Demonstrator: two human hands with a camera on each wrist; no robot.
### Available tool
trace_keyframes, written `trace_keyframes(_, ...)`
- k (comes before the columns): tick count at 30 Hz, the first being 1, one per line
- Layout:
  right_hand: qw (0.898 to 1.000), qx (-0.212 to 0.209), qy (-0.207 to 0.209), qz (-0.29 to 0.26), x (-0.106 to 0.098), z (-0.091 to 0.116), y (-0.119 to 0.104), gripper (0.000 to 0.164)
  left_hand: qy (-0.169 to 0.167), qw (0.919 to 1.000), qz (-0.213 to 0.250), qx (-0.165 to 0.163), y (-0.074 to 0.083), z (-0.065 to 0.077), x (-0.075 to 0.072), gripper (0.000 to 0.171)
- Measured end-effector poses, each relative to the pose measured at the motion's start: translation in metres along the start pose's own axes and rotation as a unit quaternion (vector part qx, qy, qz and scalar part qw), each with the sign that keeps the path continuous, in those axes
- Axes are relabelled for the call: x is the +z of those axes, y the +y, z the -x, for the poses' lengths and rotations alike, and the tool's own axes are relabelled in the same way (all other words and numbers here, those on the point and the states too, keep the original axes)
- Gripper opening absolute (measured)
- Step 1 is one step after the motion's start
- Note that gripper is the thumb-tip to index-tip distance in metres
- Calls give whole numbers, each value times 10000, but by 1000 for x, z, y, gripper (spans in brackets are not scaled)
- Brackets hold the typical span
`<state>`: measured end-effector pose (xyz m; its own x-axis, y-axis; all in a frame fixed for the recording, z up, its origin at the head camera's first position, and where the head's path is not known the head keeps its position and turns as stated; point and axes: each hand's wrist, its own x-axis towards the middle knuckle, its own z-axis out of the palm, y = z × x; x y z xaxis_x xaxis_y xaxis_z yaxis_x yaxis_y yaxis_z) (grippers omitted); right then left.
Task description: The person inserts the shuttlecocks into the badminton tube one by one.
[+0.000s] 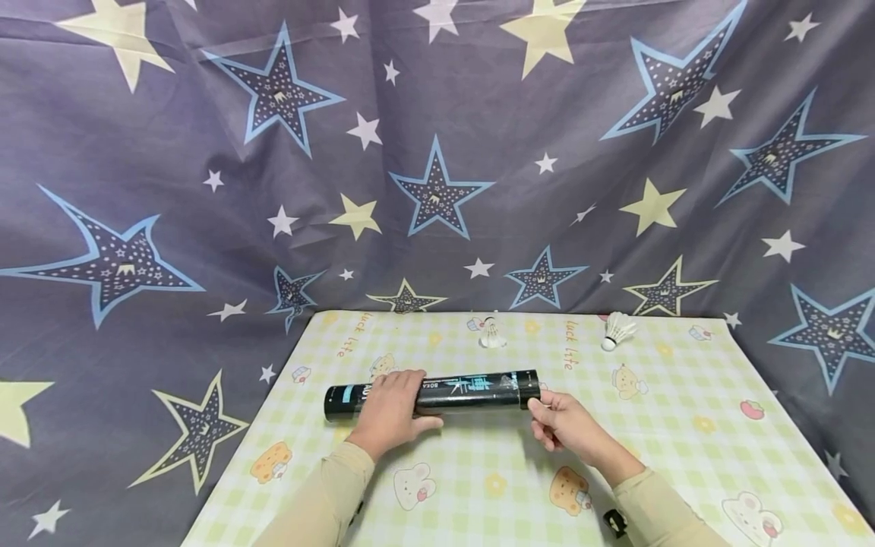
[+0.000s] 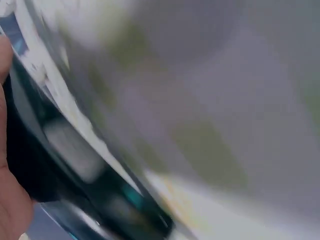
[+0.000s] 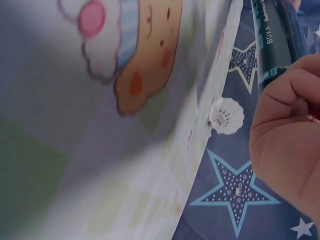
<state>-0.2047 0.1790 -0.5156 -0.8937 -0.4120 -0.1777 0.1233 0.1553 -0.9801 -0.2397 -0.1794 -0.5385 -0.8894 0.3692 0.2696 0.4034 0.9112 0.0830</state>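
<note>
A long black shuttlecock tube (image 1: 472, 389) with light blue and white print lies sideways over the table in the head view. My left hand (image 1: 393, 410) grips it left of its middle, fingers over the top and thumb along the near side. At the tube's right end my right hand (image 1: 562, 425) pinches the rim of the black end cap (image 1: 529, 387) between thumb and fingers. In the right wrist view the tube (image 3: 272, 42) runs up from the curled right hand (image 3: 287, 125). The left wrist view is blurred, with part of the left hand (image 2: 12, 200) beside the tube (image 2: 85, 150).
Behind the tube, one white shuttlecock (image 1: 492, 333) stands near the table's back edge. Another shuttlecock (image 1: 618, 331) lies on its side to the right. A green checked cloth (image 1: 478, 494) with cartoon prints covers the table, and a dark starry curtain (image 1: 478, 114) hangs behind it.
</note>
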Motion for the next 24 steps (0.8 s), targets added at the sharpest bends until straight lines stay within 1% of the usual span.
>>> trace_keyframes(4, 9999, -7, 132, -5, -4, 0, -1, 28, -81, 9993, -138, -339, -24, 2, -1, 99)
trace_keyframes(6, 9999, -15, 118, 1, -6, 0, -1, 28, -63, 9993, -103, -363, -32, 3, 0, 97)
trace_keyframes(7, 9999, -7, 100, 4, -6, 0, -1, 29, -36, 9994, -57, -325, -35, 3, 1, 97)
trace_keyframes(10, 10000, 34, 33, 68, -8, 0, -1, 33, 96, 9998, 21, -173, -39, 4, 4, 95)
trace_keyframes(12, 9998, 88, -44, 184, -10, 1, -1, 37, 181, 9997, -35, -151, -40, 5, 7, 95)
trace_keyframes(15, 9975, 144, -201, 661, -22, 5, -4, 42, 152, 9997, -137, -147, -39, 6, 10, 96)
trace_keyframes(17, 9930, 124, -185, 1162, -40, 9, -8, 46, 73, 9998, -197, -60, -37, 6, 11, 96)
trace_keyframes(19, 9868, 165, 102, 1606, -67, 12, -13, 52, 35, 9997, -218, 78, -36, 6, 13, 95)
trace_keyframes(20, 9835, 186, 338, 1767, -83, 14, -15, 55, 45, 9996, -243, 140, -36, 5, 13, 95)
trace_keyframes(22, 9742, 286, 975, 2014, -116, 15, -19, 59, 105, 9991, -354, 215, -36, 5, 15, 94)
trace_keyframes(24, 9638, 480, 1622, 2061, -146, 16, -21, 62, 179, 9986, -456, 202, -37, 6, 18, 93)
